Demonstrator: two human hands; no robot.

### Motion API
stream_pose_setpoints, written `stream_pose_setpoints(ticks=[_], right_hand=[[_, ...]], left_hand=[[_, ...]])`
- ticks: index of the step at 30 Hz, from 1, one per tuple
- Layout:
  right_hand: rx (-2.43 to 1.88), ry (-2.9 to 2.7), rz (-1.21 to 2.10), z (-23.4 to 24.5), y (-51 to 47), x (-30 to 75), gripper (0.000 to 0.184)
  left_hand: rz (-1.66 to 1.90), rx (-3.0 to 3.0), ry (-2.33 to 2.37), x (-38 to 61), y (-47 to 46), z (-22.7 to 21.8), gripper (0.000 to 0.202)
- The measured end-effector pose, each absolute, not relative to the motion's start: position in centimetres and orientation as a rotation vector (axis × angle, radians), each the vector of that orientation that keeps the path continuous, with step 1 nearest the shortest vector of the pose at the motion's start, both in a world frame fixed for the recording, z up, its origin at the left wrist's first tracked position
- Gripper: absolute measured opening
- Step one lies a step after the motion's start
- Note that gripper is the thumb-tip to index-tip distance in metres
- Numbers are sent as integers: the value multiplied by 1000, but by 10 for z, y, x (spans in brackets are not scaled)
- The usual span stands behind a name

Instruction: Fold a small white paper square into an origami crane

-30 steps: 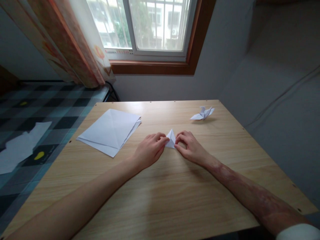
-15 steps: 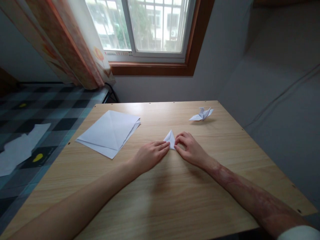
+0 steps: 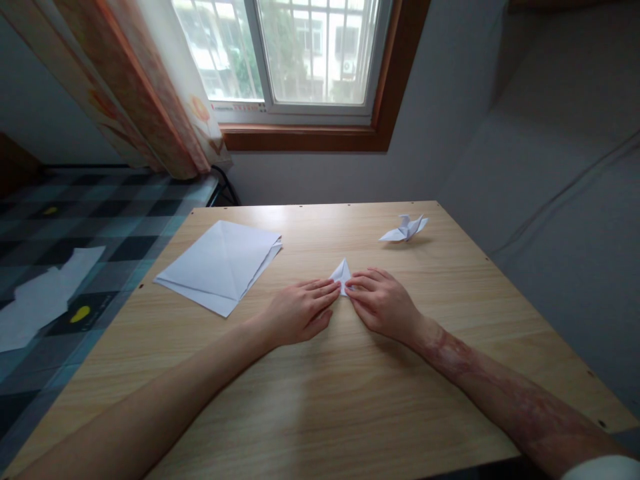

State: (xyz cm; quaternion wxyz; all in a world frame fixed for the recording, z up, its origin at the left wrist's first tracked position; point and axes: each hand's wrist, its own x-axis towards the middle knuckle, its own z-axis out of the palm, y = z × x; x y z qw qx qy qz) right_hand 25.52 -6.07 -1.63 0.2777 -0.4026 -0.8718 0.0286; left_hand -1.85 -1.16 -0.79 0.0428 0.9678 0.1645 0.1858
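Observation:
A small piece of folded white paper [image 3: 342,271], its tip pointing away from me, lies on the wooden table between my two hands. The outstretched fingers of my left hand [image 3: 304,308] rest flat on its left side, with the thumb tucked in below. My right hand [image 3: 384,301] is bent over the right side, fingertips and thumb closed at that edge. Both sets of fingers hide the lower sides of the paper. Farther back on the right stands a finished white paper crane [image 3: 406,229], apart from my hands.
Several large white paper sheets [image 3: 220,263] lie stacked at the left of the table [image 3: 320,407]. Torn-looking white paper [image 3: 43,303] rests on a checked bedspread [image 3: 30,233] beside it. Past the far table edge are a wall, a window [image 3: 315,60] and a curtain [image 3: 145,87].
My right hand has moved slightly left, its rounded pinch at the edge giving way to fingers laid over the paper's right side. My left thumb now shows lower, away from the fingers.

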Motion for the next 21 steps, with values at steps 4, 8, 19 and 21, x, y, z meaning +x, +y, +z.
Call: stream_pose_setpoints(ticks=[4, 8, 19, 21], right_hand=[[-1090, -2388, 40, -14, -63, 255, 32], [-1104, -2428, 12, -13, -64, 255, 35], [-1076, -2402, 33, -15, -62, 258, 27], [-1063, -2393, 21, -15, -62, 259, 26]], left_hand=[[440, 2961, 538, -22, -13, -5, 57], [318, 2945, 543, -24, -12, -2, 63], [344, 2860, 451, -39, 5, 4, 66], [354, 2867, 448, -42, 9, 7, 61]])
